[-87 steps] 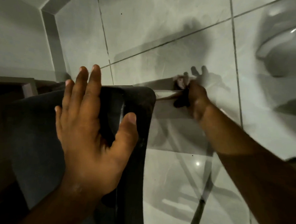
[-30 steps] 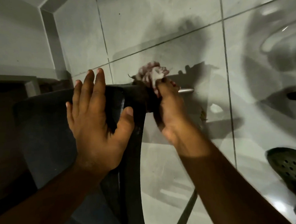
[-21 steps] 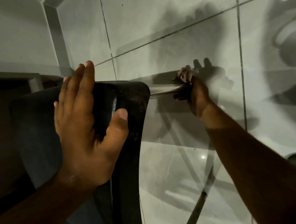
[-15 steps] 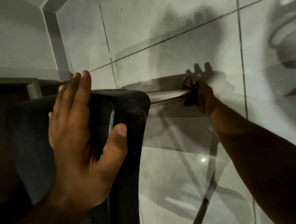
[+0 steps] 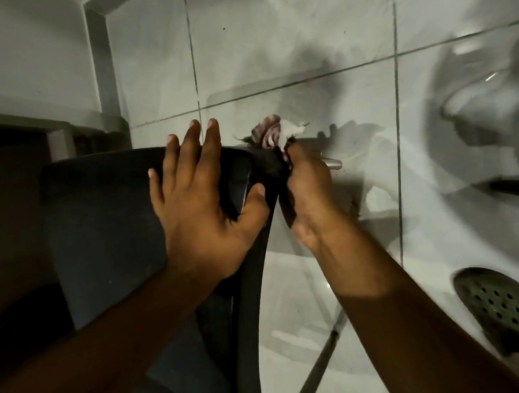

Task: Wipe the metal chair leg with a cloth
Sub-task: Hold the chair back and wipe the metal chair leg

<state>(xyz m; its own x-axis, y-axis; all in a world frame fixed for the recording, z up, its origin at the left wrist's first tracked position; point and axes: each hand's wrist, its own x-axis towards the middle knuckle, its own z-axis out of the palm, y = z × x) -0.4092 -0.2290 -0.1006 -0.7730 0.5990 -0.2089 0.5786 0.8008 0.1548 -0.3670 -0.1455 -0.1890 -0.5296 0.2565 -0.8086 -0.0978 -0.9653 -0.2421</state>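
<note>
A dark chair lies tipped on the floor, its seat facing me. My left hand rests flat on the seat, fingers spread, thumb over the edge. My right hand is closed around a pinkish-white cloth wrapped on the metal chair leg, right beside the seat corner. Only the leg's shiny tip shows past my fingers; the rest is hidden by the hand and cloth.
Glossy white floor tiles with dark grout lines lie all around. A dark perforated sandal lies at the lower right. A grey wall corner and skirting stand at the upper left. Another dark chair leg runs along the floor below my right arm.
My right hand has slid the cloth along the leg from its far end back to the seat corner. My left hand has stayed flat on the seat.
</note>
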